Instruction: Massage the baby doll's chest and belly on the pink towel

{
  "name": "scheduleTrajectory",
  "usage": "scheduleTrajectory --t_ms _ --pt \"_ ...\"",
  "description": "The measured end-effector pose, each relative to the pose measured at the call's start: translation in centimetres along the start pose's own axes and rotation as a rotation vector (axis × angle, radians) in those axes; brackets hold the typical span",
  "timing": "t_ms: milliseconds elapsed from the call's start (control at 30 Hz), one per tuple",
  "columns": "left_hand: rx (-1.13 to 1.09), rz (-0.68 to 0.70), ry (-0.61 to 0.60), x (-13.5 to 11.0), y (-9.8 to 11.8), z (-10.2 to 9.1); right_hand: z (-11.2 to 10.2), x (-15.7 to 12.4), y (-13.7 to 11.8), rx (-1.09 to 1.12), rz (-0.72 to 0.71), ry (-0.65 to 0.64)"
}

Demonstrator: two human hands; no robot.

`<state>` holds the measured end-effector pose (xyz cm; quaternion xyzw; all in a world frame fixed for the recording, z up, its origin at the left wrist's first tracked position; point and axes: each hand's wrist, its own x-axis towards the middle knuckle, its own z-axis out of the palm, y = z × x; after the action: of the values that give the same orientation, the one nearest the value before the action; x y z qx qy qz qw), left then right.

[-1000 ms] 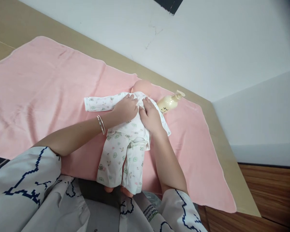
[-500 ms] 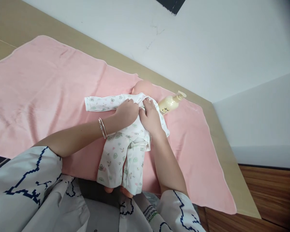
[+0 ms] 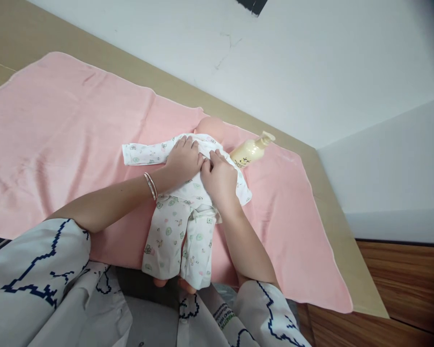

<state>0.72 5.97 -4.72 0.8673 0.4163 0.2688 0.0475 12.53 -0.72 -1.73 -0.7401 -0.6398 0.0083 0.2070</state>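
Observation:
A doll (image 3: 210,127) lies on its back, head away from me, dressed in a white printed baby shirt (image 3: 191,189) and matching pants (image 3: 165,241). My left hand (image 3: 183,159) rests on the shirt's chest, fingers lying flat, its thumb close to my right fingers. My right hand (image 3: 220,179) is closed, pinching the shirt's front at the middle of the chest. Both hands nearly touch there, and the pinched fabric is mostly hidden. One sleeve (image 3: 141,153) stretches out to the left. The feet stick out of the pant legs.
A pale yellow pump bottle (image 3: 251,150) lies on its side just right of the doll's shoulder. Under everything spreads a pink blanket (image 3: 75,130) on a tan tabletop (image 3: 342,255). A white wall (image 3: 311,58) rises behind the table.
My left fingers have gone from a closed pinch to lying flat on the chest. My right fingers, flat before, have curled into a pinch on the shirt front. The view has shifted slightly.

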Motion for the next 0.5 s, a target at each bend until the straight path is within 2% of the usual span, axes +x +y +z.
scheduleTrajectory --t_ms 100,200,367,500 --pt "-0.043 -0.050 0.039 -0.2 0.3 0.6 0.6 1.4 2.0 0.137 -0.053 -0.039" --pt "-0.056 -0.040 0.044 -0.4 0.2 0.9 -0.1 2.1 3.5 0.218 -0.102 -0.087" --pt "-0.067 -0.060 0.054 -0.4 0.0 0.9 -2.2 1.5 3.0 0.188 -0.204 -0.040" --pt "-0.048 -0.046 0.048 -0.5 0.0 0.8 -0.9 1.2 2.4 0.147 -0.191 -0.057"
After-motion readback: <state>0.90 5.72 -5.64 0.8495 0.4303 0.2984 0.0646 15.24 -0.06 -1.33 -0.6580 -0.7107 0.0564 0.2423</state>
